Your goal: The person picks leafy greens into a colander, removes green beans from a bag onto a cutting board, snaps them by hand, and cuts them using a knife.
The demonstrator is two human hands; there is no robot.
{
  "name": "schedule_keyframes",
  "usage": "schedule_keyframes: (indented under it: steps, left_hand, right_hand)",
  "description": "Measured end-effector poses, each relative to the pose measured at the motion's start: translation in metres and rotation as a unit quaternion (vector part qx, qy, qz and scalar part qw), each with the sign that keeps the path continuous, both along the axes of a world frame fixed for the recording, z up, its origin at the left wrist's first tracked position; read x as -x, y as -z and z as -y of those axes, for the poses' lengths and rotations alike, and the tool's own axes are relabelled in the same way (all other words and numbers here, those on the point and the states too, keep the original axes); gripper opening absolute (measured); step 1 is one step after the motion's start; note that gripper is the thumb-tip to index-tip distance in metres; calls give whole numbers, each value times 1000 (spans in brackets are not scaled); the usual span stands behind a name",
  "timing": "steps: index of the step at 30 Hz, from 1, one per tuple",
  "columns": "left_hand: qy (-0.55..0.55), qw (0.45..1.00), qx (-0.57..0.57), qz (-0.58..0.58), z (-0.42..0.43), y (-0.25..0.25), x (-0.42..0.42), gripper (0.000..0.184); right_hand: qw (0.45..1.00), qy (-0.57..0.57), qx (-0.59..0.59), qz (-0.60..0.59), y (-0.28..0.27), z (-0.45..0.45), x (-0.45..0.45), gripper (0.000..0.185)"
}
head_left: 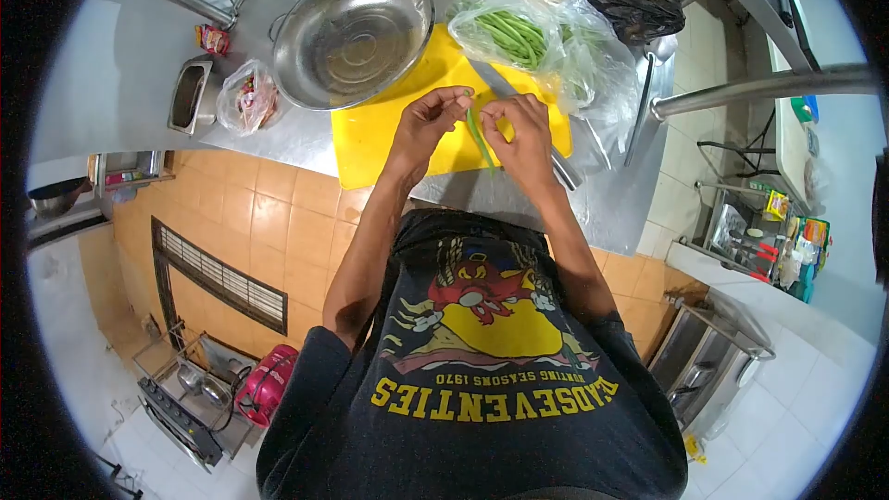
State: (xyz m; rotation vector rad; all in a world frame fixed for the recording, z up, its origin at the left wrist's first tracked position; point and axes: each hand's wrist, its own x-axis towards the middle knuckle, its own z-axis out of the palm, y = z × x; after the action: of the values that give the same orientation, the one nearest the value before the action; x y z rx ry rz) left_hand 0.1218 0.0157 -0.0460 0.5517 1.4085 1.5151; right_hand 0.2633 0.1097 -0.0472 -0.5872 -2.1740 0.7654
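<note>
A thin green bean hangs between my hands over the yellow cutting board. The fingertips of my left hand are pinched at its upper end. My right hand is close beside the bean with thumb and fingers curled together; whether it grips anything is too small to tell. Under my right hand lies a knife, its blade on the board and its handle toward the board's front right corner. Behind the board, a clear plastic bag holds many green beans.
A large metal bowl overlaps the board's back left. Left of it are a small bag, a metal container and a red packet. A black bag and a long-handled ladle lie at the right.
</note>
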Motion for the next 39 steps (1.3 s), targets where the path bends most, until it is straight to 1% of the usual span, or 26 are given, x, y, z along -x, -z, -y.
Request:
schedule_keyframes:
  steps: [2,5,8,12,15,18,21,24,27,28,30,33,38,39]
  left_hand:
    - [-26,1000,11,10,0,-3,2,26]
    - [-66,996,-9,55,-1,-4,10,27]
    - [-80,992,-35,88,-1,-7,18,26]
    - [-86,989,-74,95,2,-7,28,24]
    - [-90,982,-110,126,9,-5,40,22]
    - [-113,976,-131,135,16,-10,49,20]
    - [-129,968,-149,154,22,-13,55,20]
    - [-145,964,-146,171,23,-16,54,20]
    - [-137,961,-160,180,24,-12,51,20]
    - [-138,960,-162,183,23,-11,50,20]
    - [-150,956,-167,190,21,-11,47,20]
    - [-175,948,-175,199,17,-13,43,21]
    - [-172,943,-180,219,21,-11,35,20]
    - [-148,951,-177,204,25,-7,35,20]
  right_hand:
    - [1000,-1,-7,16,-5,1,-2,11]
    - [999,3,-19,28,-8,1,-8,11]
    - [999,13,-15,38,-12,3,-14,10]
    - [999,26,-14,44,-10,-3,-26,10]
    - [995,70,35,56,-8,-9,-41,8]
    - [990,100,67,70,5,-16,-48,8]
    - [988,87,88,88,17,-23,-45,12]
    - [992,64,39,100,24,-25,-38,18]
    - [995,46,42,81,18,-25,-30,18]
    - [989,20,126,74,13,-23,-29,19]
    - [955,-30,289,59,4,-18,-26,21]
    - [905,-98,410,47,5,-16,-29,27]
    - [837,-64,531,-121,-8,-19,-28,26]
    - [820,-57,549,-155,-10,-21,-28,26]
